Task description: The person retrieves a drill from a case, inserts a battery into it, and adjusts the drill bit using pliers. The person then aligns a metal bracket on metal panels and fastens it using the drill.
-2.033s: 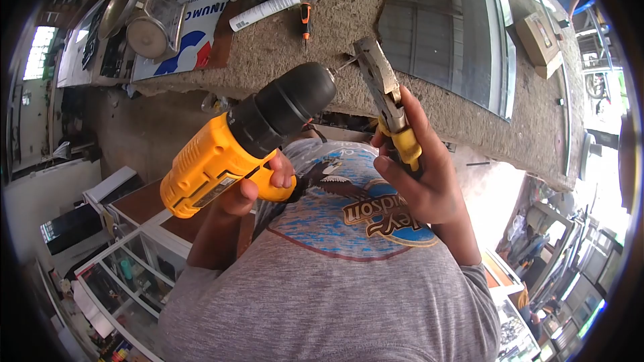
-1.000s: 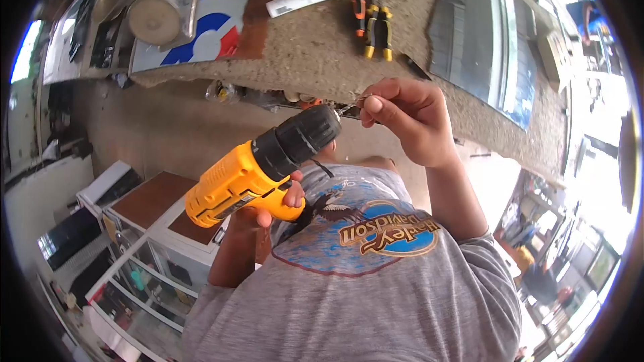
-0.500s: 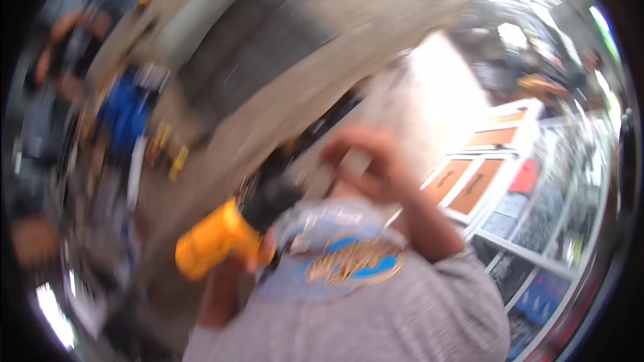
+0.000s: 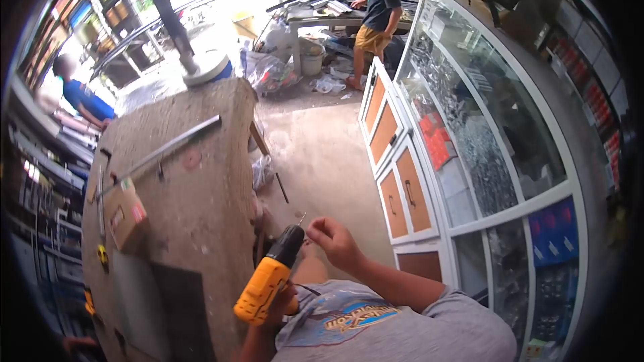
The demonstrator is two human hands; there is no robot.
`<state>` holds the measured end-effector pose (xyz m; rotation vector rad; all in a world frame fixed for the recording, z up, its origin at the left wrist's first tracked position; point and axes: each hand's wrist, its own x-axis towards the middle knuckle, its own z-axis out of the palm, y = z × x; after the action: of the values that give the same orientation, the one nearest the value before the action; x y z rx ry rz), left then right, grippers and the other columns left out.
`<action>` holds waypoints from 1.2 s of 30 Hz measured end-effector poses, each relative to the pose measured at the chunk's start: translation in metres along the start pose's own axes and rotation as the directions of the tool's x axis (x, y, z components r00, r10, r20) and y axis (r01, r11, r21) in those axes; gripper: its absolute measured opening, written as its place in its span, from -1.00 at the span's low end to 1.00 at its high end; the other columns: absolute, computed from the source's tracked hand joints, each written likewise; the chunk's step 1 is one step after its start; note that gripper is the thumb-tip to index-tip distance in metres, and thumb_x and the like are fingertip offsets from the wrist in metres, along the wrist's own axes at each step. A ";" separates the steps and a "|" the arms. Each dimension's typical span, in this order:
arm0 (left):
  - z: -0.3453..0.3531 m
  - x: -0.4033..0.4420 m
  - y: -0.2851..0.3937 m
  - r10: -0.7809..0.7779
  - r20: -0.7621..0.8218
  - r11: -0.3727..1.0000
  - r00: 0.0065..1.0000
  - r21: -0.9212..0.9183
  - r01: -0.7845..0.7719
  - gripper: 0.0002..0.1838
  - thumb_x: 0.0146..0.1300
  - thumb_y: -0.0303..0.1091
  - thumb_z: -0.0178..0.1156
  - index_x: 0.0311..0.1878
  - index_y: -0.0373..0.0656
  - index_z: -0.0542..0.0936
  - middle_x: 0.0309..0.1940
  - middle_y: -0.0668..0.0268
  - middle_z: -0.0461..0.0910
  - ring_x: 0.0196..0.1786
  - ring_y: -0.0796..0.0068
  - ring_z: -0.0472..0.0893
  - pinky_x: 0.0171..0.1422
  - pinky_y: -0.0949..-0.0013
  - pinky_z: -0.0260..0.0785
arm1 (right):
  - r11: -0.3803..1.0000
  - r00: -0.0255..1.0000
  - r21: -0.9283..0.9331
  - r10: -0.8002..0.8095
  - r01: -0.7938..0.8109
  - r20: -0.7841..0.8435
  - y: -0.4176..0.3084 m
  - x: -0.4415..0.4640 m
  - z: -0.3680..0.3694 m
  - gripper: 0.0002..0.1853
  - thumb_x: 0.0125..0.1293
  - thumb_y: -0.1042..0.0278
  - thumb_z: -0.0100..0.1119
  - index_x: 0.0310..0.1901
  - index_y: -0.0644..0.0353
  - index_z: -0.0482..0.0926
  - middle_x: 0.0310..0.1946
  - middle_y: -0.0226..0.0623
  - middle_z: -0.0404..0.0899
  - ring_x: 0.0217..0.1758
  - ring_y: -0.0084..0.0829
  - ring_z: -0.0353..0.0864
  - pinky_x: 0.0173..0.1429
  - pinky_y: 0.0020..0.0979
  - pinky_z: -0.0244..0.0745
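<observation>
A yellow and black cordless drill (image 4: 263, 286) is in my left hand (image 4: 284, 295), whose fingers are mostly hidden behind the drill's body. It tilts up and away from my shirt, with a thin bit (image 4: 302, 218) standing out of the black chuck (image 4: 288, 244). Just right of the chuck and bit, my right hand (image 4: 333, 243) is closed, thumb and fingers drawn together. Whatever it may pinch is too small or hidden to make out.
A rough workbench (image 4: 174, 208) on the left carries a metal bar (image 4: 168, 149), a cardboard box (image 4: 127, 214) and a dark sheet. Glass cabinets (image 4: 483, 228) line the right. One person (image 4: 381, 17) stands at the back; another person (image 4: 84, 97) is beyond the bench.
My view has swung from a blurred look across the bench to the walkway and cabinets. The drill now points more upward, and my right hand has closed beside its bit.
</observation>
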<state>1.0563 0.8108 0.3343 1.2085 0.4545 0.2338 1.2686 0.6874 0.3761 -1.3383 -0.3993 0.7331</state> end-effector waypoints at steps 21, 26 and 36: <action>0.137 0.687 0.175 -0.401 0.611 0.476 0.683 -0.499 0.725 -0.40 0.25 0.08 0.26 0.12 -0.24 0.47 0.03 0.14 0.58 0.14 0.15 0.57 0.28 0.23 0.36 | 0.741 0.904 -0.629 -0.405 0.235 -0.139 -0.107 0.427 -0.166 -0.62 0.19 0.38 0.36 0.04 0.19 0.53 -0.17 -0.28 0.61 -0.12 -0.31 0.64 -0.02 -0.32 0.54; 0.143 0.849 0.211 -0.439 0.292 0.594 0.850 -0.615 0.518 -0.66 0.30 0.03 0.25 -0.36 -0.03 0.49 -0.50 0.44 0.53 -0.34 0.40 0.60 0.18 0.12 0.42 | 0.874 0.962 -0.412 -0.272 0.258 0.024 -0.133 0.605 -0.224 -0.62 0.20 0.37 0.36 0.03 0.20 0.51 -0.14 -0.18 0.59 -0.05 -0.22 0.62 0.04 -0.27 0.50; 0.143 1.117 0.217 -0.507 0.116 0.607 0.854 -0.656 0.449 -0.66 0.40 -0.11 0.21 -0.44 -0.04 0.40 -0.56 0.44 0.42 -0.45 0.48 0.49 0.12 0.12 0.44 | 0.115 0.891 -0.908 -0.275 0.403 0.361 -0.208 0.900 -0.351 -0.76 0.29 0.22 0.11 -0.04 0.03 0.57 -0.14 -0.33 0.60 -0.06 -0.32 0.65 0.05 -0.20 0.39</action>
<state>2.1264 1.2223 0.3401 0.3315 0.6824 -0.0339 2.1945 1.0323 0.3738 -2.3059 -1.4229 0.0109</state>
